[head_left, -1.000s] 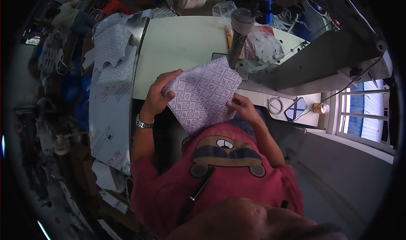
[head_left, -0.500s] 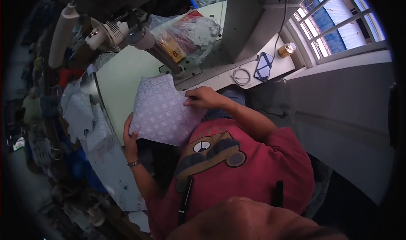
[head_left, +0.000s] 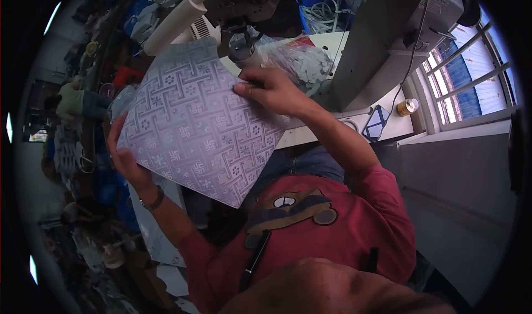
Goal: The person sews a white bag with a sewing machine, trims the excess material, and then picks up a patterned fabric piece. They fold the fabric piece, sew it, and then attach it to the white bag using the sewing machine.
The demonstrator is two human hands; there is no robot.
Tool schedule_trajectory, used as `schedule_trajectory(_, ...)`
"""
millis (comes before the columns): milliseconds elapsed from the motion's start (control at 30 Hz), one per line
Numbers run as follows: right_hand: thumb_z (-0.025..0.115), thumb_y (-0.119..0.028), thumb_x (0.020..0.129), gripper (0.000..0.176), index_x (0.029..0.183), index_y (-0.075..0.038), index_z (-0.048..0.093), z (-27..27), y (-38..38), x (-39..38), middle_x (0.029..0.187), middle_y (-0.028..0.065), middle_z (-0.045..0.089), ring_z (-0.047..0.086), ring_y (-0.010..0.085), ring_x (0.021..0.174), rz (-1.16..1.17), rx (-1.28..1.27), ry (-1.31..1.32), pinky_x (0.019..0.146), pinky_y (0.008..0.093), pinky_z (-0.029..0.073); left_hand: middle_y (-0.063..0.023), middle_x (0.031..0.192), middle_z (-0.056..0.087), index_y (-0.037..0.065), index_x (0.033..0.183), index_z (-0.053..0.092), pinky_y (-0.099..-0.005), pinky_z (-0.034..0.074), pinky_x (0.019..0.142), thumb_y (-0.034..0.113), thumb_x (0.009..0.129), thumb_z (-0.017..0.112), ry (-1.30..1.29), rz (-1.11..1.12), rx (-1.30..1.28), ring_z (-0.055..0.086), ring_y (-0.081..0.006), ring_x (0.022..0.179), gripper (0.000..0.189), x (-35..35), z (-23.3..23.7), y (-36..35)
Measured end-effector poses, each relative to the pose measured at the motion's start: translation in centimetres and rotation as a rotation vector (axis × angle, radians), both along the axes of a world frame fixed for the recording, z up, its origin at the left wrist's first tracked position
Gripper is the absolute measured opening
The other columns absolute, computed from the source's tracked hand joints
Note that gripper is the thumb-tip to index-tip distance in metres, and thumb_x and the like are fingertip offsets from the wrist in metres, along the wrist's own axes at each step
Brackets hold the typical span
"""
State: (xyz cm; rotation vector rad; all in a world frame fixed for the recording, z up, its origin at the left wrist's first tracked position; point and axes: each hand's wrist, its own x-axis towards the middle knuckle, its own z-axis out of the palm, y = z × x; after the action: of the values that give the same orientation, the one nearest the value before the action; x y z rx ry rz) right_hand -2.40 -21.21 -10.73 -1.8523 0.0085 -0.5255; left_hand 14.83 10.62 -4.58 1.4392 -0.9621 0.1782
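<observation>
A pale lilac-grey patterned sheet [head_left: 199, 120] is raised between my two hands, its front tilted up to me. My left hand [head_left: 130, 159], with a watch at the wrist, holds its left edge, thumb on the near side and fingers partly behind. At the upper right edge my right hand [head_left: 271, 89] pinches it between thumb and bent fingers. The sheet hides much of the worktable. Just beyond it stands a sewing machine [head_left: 252, 9], its lower parts partly covered by the sheet and my right hand.
Behind my right hand lies a clear plastic bag [head_left: 305, 65] of white pieces. A blue bin [head_left: 327, 15] holds pale cords. A phone [head_left: 377, 123] and a can [head_left: 407, 107] rest near the window. Another person [head_left: 80, 103] is farther off at left.
Both hands have lifted the sheet up and toward the camera, so it looks larger. The view has shifted, and the sheet now overlaps the sewing machine and worktable.
</observation>
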Motion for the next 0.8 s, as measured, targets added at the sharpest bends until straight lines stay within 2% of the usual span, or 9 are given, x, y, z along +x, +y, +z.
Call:
schedule_trajectory(100,0.071,-0.035,0.100,0.032,0.101,-0.003,0.072,1.7,0.5,-1.9,0.083,0.0012,0.065,0.057,0.0091,0.080,-0.108,0.236,0.063,0.072,0.0302,0.045,-0.0247,0.144,0.056,-0.006,0.149,0.045,-0.0435,0.041,0.115,0.057,0.100,0.064,-0.119,-0.050,0.090,0.052,-0.0319,0.138,0.081,-1.6,1.6,-0.3)
schedule_trajectory(267,0.071,-0.032,0.100,0.025,0.097,-0.006,0.073,2.5,-0.9,-2.7,0.082,-0.0038,0.061,0.051,0.0061,0.074,-0.147,0.520,0.118,0.068,0.0255,0.039,-0.0158,0.138,0.063,0.005,0.144,0.054,-0.0386,0.044,0.110,0.033,0.104,0.065,-0.083,0.071,0.242,0.057,-0.0242,0.132,0.051,-0.2,5.5,-5.3)
schedule_trajectory(333,0.068,-0.032,0.101,0.022,0.095,-0.011,0.070,0.1,-2.5,-1.1,0.080,-0.0052,0.060,0.050,0.0051,0.070,-0.189,0.665,0.074,0.064,0.0254,0.038,-0.0154,0.136,0.065,0.008,0.143,0.056,-0.0380,0.047,0.107,0.031,0.102,0.067,-0.246,-0.016,0.286,0.063,-0.0247,0.125,0.048,3.9,5.9,-9.0)
schedule_trajectory(400,0.066,-0.032,0.102,0.021,0.096,-0.013,0.070,-3.1,-4.8,1.0,0.080,-0.0061,0.062,0.049,0.0049,0.065,-0.269,0.785,0.123,0.057,0.0246,0.034,-0.0176,0.133,0.066,0.010,0.144,0.056,-0.0389,0.050,0.105,0.031,0.100,0.068,-0.425,0.107,0.626,0.066,-0.0298,0.122,0.050,7.3,5.7,-15.4)
schedule_trajectory(433,0.063,-0.032,0.103,0.020,0.098,-0.015,0.071,-4.7,-5.6,1.9,0.080,-0.0069,0.063,0.048,0.0047,0.059,-0.356,0.905,0.151,0.051,0.0238,0.030,-0.0219,0.129,0.067,0.005,0.138,0.059,-0.0401,0.052,0.100,0.031,0.100,0.066,-0.817,0.200,0.676,0.068,-0.0306,0.118,0.046,11.6,3.1,-19.1)
schedule_trajectory(500,0.062,-0.031,0.103,0.020,0.099,-0.014,0.071,-9.3,-7.0,2.3,0.081,-0.0058,0.064,0.050,0.0062,0.058,-0.313,0.924,0.209,0.051,0.0249,0.032,-0.0262,0.124,0.069,0.001,0.132,0.062,-0.0412,0.054,0.095,0.032,0.101,0.065,-1.205,0.305,0.713,0.070,-0.0314,0.113,0.043,16.2,-1.3,-23.3)
schedule_trajectory(600,0.061,-0.029,0.102,0.020,0.102,-0.012,0.072,-12.0,-5.6,1.5,0.081,-0.0041,0.066,0.052,0.0083,0.058,-0.264,0.998,0.265,0.051,0.0264,0.035,-0.0235,0.123,0.070,0.002,0.130,0.062,-0.0434,0.053,0.096,0.034,0.097,0.067,-1.024,0.189,0.702,0.069,-0.0334,0.113,0.046,14.7,-1.0,-26.7)
schedule_trajectory(700,0.060,-0.026,0.101,0.019,0.103,-0.012,0.072,-12.8,-2.8,2.0,0.081,-0.0032,0.066,0.051,0.0089,0.056,-0.249,1.101,0.284,0.050,0.0268,0.034,-0.0222,0.121,0.071,0.003,0.129,0.063,-0.0437,0.054,0.096,0.033,0.096,0.069,-0.618,-0.133,0.662,0.069,-0.0351,0.113,0.046,12.6,1.9,-27.4)
schedule_trajectory(800,0.059,-0.032,0.106,0.020,0.108,-0.014,0.067,-13.4,-2.2,1.5,0.083,-0.0050,0.062,0.049,0.0062,0.065,-0.094,1.161,0.331,0.050,0.0255,0.025,-0.0221,0.120,0.071,0.003,0.127,0.064,-0.0429,0.055,0.094,0.032,0.092,0.074,-0.615,-0.323,0.478,0.068,-0.0352,0.113,0.047,14.2,1.7,-28.6)
